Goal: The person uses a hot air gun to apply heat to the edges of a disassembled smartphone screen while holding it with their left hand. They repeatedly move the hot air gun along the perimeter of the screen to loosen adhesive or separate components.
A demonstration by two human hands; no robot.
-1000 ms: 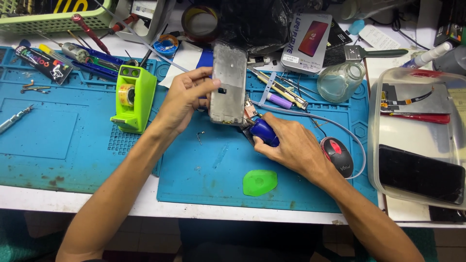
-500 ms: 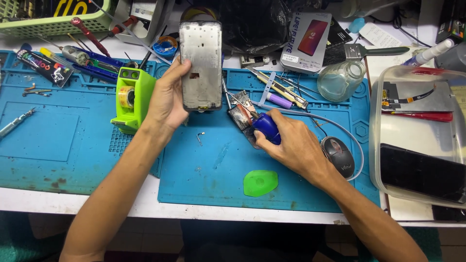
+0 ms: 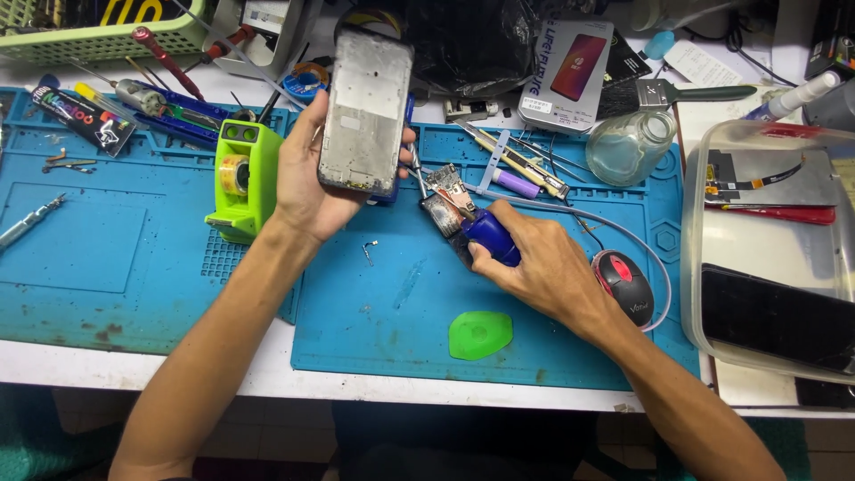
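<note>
Left hand (image 3: 307,183) now lifts the phone frame (image 3: 365,111) higher, grip pinching it; right hand (image 3: 534,263) stays clasping the blue-handled tool (image 3: 490,239)

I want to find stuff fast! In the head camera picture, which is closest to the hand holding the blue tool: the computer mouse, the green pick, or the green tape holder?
From the right hand:
1. Computer mouse, just beside it, to its right.
2. Green pick, below it on the blue mat.
3. Green tape holder, far left, past the left hand.
</note>
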